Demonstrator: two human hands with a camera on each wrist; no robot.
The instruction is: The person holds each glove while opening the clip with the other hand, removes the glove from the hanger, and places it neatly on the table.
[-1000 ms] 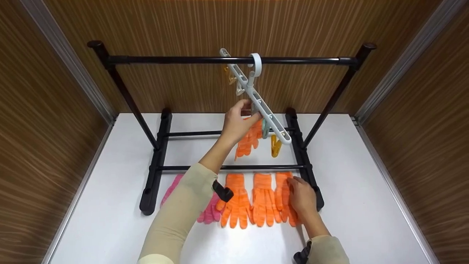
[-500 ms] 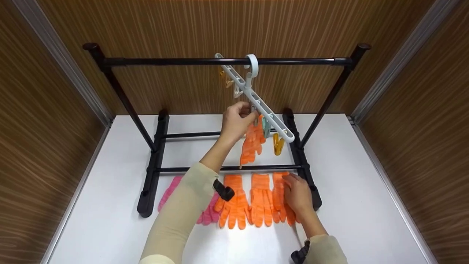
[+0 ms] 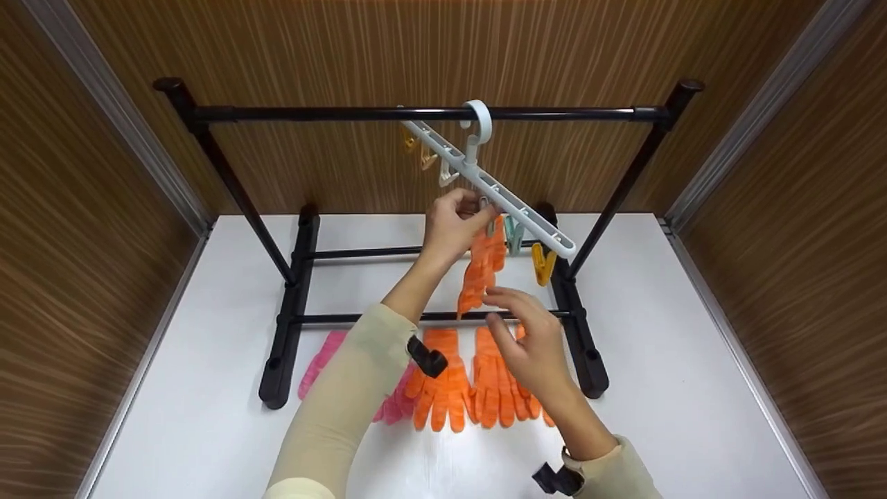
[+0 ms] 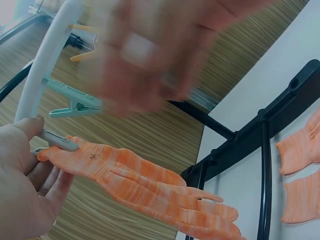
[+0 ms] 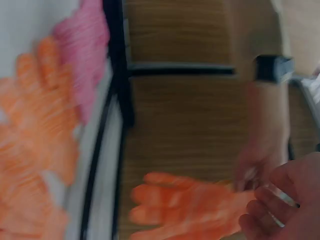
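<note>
Gloves on the table: three orange gloves [image 3: 443, 384] lie flat in a row at 6 o'clock of the black rack [image 3: 298, 291], with a pink glove [image 3: 326, 353] at their 9 o'clock side, half hidden under the left sleeve.
Hanging glove: one orange glove [image 3: 479, 267] dangles cuff-up from a clip [image 4: 57, 141] on the white clip hanger [image 3: 499, 197], fingers pointing down toward the rack's front crossbar.
Clip hanger: hooked over the top rail [image 3: 346, 112] and tilted, its low end swung toward 4 o'clock; a teal clip [image 4: 70, 102] and a yellow clip [image 3: 542, 263] hang bare (the clips at the high end look bare too).
Left hand [image 3: 454, 225]: raised at 12 o'clock of the table gloves, thumb and fingers curled in a pinch on the clip and the cuff it bites; the wrist view shows this plainly.
Right hand [image 3: 530, 343]: lifted clear of the table, fingers loosely spread, holding nothing, just below the hanging glove's fingertips.
Progress: by my reading, one glove is up, and four are still on the table; most of the hanging is left, with bare clips to take them.
</note>
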